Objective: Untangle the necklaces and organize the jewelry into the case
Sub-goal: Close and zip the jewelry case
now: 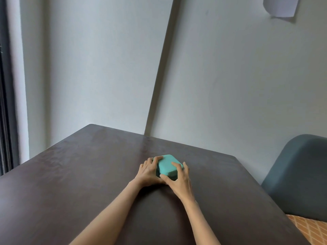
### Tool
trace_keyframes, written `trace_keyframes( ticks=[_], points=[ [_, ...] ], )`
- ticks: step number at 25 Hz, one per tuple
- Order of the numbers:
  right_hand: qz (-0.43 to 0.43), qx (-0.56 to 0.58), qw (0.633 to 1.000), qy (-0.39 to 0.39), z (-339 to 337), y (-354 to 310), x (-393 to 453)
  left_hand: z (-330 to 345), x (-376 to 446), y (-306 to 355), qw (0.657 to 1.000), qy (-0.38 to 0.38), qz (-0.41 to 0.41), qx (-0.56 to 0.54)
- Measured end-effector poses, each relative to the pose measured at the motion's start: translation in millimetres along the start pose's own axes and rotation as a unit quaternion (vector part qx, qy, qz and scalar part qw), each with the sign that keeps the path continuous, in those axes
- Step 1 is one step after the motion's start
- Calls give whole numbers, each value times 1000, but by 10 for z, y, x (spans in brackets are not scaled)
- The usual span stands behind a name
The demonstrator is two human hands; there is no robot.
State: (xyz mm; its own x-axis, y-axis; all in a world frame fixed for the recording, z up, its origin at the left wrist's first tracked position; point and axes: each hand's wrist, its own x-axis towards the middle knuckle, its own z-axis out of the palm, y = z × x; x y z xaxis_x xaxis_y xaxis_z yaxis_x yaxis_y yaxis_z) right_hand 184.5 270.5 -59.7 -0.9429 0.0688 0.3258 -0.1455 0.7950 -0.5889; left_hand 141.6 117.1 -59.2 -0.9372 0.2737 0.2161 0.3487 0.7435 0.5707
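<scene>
Your left fingers (158, 158) were curled over the far left corner of the teal jewelry case (167, 165), their tips on its lid, while the thumb was hidden behind the hand. Your right fingers (177, 164) lay across the lid's right side, and the right thumb (163, 177) pressed against the near edge where the lid met the darker base. Both hands grasped the case between them: your left hand (147, 171) held its left side and your right hand (178, 177) its right side, wrists close together just near of it. The lid looked closed or nearly so; you could not tell from this angle whether a gap had opened.

The case sat on the dark brown table (70, 183), right of the middle and toward the far edge. Your bare forearms ran back from it to the near edge. No necklaces could be made out.

Beyond the table stood a pale wall (230, 76) with a dark strip slanting across it. A grey-blue chair (299, 175) stood at the right, just beside the table, over an orange patterned floor (311, 230). A dark curtain (5, 103) hung at the far left.
</scene>
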Motion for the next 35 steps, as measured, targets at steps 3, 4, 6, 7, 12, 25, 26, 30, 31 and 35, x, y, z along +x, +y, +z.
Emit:
trace_keyframes(
  ticks=[3,4,6,7,12,25,26,30,31,35],
  points=[
    [-7,49,999,-6,14,74,92,-189,142,-96,983,-100,-42,-151],
    [-9,59,998,-10,10,96,113,-250,185,-145,963,-115,-58,-235],
    [-18,73,997,-22,-14,130,134,-285,242,-200,964,-87,-55,-245],
    [-22,75,997,-30,-24,145,149,-282,291,-240,975,-54,-50,-208],
    [-28,67,997,-22,-24,212,218,-209,475,-372,983,-33,-28,-178],
    [-20,66,997,-32,-31,210,266,-204,580,-428,989,37,-32,-141],
    [-20,66,997,-29,-30,206,269,-169,554,-426,990,61,-15,-124],
    [-6,65,998,-25,-20,183,289,-150,462,-428,986,107,-21,-128],
    [-4,63,998,-23,-18,178,294,-156,425,-415,985,107,-29,-136],
    [14,67,998,-4,1,167,306,-169,274,-335,986,59,-37,-150]
  ],
)
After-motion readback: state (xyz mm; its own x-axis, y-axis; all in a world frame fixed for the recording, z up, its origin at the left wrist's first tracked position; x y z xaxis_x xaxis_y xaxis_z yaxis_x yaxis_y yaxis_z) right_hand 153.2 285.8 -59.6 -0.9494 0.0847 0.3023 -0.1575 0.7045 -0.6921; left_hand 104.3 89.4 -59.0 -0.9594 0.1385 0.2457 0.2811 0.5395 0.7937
